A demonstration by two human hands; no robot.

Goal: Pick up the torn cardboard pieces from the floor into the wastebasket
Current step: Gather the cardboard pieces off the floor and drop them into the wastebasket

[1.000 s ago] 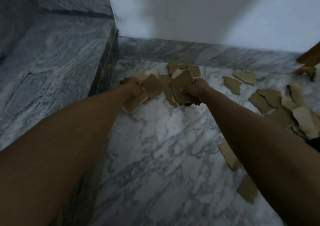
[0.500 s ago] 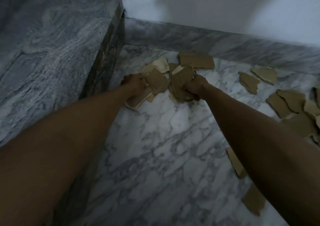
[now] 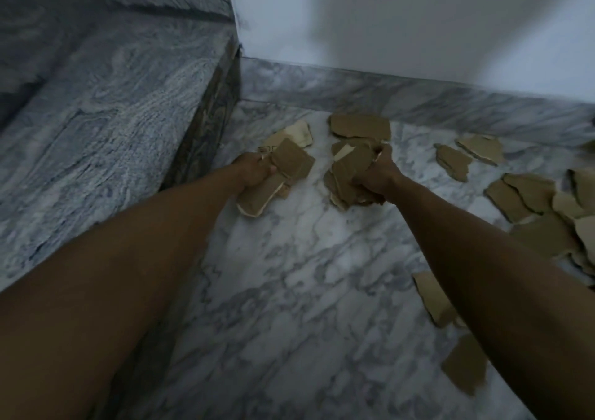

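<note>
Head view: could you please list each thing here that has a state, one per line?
left hand: grips a bundle of cardboard pieces
right hand: grips a second cardboard bundle
piece by the skirting: lying flat on the floor
scattered pieces at right: overlapping on the floor, not yet gathered
wastebasket: not in view

No words or numbers can be read — only a faint dark printed box outline on one torn brown cardboard piece (image 3: 272, 147) beside the left hand (image 3: 254, 170), too blurred to make out.
</note>
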